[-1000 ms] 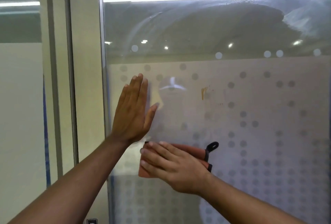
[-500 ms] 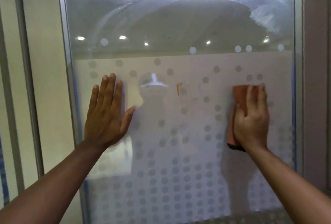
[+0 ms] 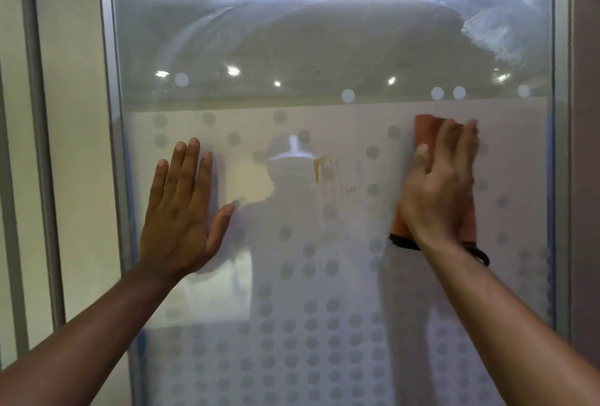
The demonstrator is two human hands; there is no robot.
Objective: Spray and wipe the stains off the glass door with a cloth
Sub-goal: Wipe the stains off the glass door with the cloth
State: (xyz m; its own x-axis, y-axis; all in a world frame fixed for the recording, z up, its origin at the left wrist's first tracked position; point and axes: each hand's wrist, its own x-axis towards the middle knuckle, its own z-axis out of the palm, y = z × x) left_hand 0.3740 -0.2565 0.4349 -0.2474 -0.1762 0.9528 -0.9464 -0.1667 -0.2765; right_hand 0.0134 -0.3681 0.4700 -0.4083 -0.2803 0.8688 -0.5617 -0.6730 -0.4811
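Observation:
The glass door (image 3: 324, 48) fills the view, clear above and frosted with grey dots below. A brown streaky stain (image 3: 317, 169) sits near the middle of the frosted part, with faint specks (image 3: 350, 190) lower right of it. My left hand (image 3: 181, 211) lies flat on the glass left of the stain, fingers spread, holding nothing. My right hand (image 3: 438, 185) presses an orange cloth (image 3: 425, 128) with a black hanging loop (image 3: 480, 254) against the glass, to the right of the stain and apart from it. No spray bottle is in view.
A metal door frame (image 3: 108, 113) runs down the left side, with a beige wall panel (image 3: 65, 146) beyond it. Another frame edge (image 3: 563, 146) borders the glass on the right. Wipe smears (image 3: 487, 32) show at the upper right of the glass.
My right hand carried the cloth from low beside my left hand across to the right side of the glass, then slightly upward. My left hand stayed flat on the glass.

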